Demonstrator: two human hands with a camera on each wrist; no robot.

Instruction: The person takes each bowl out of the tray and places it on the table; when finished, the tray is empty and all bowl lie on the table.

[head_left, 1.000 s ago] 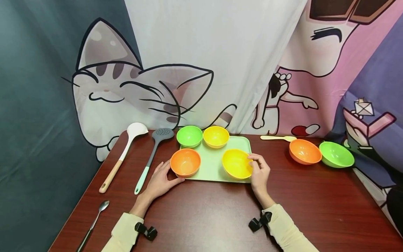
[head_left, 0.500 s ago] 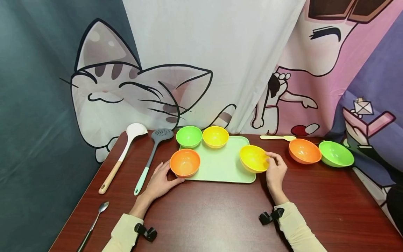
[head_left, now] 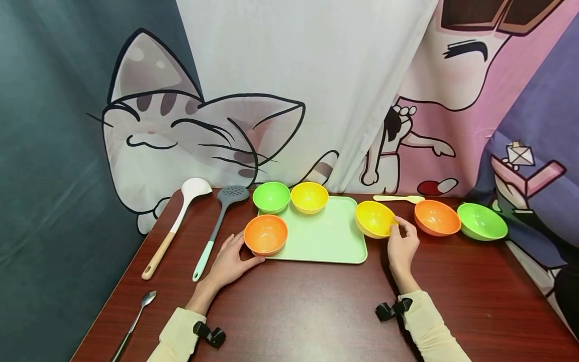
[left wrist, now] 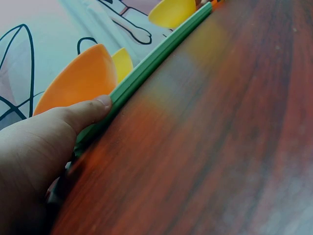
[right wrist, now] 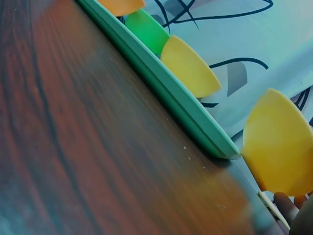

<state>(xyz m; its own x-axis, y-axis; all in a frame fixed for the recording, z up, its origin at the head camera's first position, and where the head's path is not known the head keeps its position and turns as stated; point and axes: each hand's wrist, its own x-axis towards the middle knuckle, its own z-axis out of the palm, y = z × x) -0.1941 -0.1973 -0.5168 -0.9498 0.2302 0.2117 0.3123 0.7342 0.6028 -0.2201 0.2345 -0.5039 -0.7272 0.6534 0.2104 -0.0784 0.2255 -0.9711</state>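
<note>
The right hand (head_left: pixel 403 245) has its thumb and fingers closed on the right rim of a yellow bowl (head_left: pixel 374 219), which is just beyond the right edge of the tray (head_left: pixel 325 241), near its back corner; whether its base touches the table (head_left: pixel 307 311) is hard to tell. The left hand (head_left: pixel 229 261) lies at the tray's front left corner, fingers and thumb spread and grasping nothing, the thumb along the front edge, close by an orange bowl (head_left: pixel 265 235) on that corner. Along the tray's back edge, a green bowl (head_left: pixel 271 197) stands on the left, with a second yellow bowl (head_left: pixel 309 197) just beside it. Left of the tray lie a turner (head_left: pixel 219 221), a ladle (head_left: pixel 181 214) and, nearer the front, a spoon (head_left: pixel 131 329). Right of the tray are a cream spreader (head_left: pixel 398 199), another orange bowl (head_left: pixel 437 217) and, farthest out, another green bowl (head_left: pixel 483 221)
</note>
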